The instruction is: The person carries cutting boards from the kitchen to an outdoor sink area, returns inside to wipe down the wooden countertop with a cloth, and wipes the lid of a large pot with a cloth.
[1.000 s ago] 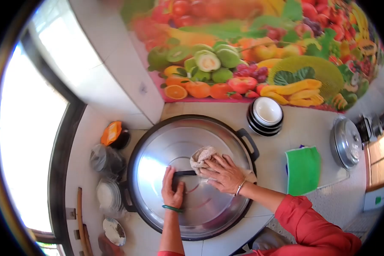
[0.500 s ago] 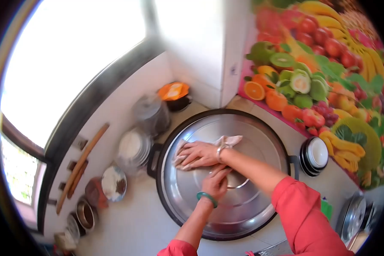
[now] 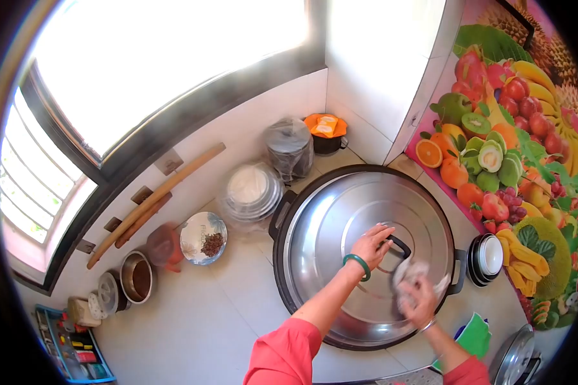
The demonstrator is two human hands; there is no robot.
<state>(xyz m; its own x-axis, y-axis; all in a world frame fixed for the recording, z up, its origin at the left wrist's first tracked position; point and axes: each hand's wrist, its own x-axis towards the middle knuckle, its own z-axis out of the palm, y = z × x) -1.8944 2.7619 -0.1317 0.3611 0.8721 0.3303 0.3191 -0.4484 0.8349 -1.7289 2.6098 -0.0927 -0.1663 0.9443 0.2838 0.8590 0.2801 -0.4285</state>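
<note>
A large round metal lid (image 3: 321, 256) with a dark rim covers a wide pan with two black side handles. My left hand (image 3: 370, 249), with a green bangle at the wrist, is at the left end of the lid's black handle (image 3: 401, 246); its fingers look stretched out rather than wrapped round it. Right of that handle, my right hand (image 3: 419, 305) presses a pale cloth (image 3: 410, 276) on the lid. Motion blurs this hand and the cloth, and its fingers are bent over the fabric.
Left of the pan stand stacked plates in plastic (image 3: 247, 186), a bagged pot (image 3: 289, 144) and a plate with dark bits (image 3: 202, 237). Wooden rolling pins (image 3: 157, 204) lean on the wall. Stacked bowls (image 3: 490, 255), a yellow cloth (image 3: 521, 262) and a green cloth (image 3: 474, 337) are on the right.
My right hand has swept the cloth from the lid's upper left to its right side. My left hand has loosened from a fist to stretched fingers. The view has shifted left.
</note>
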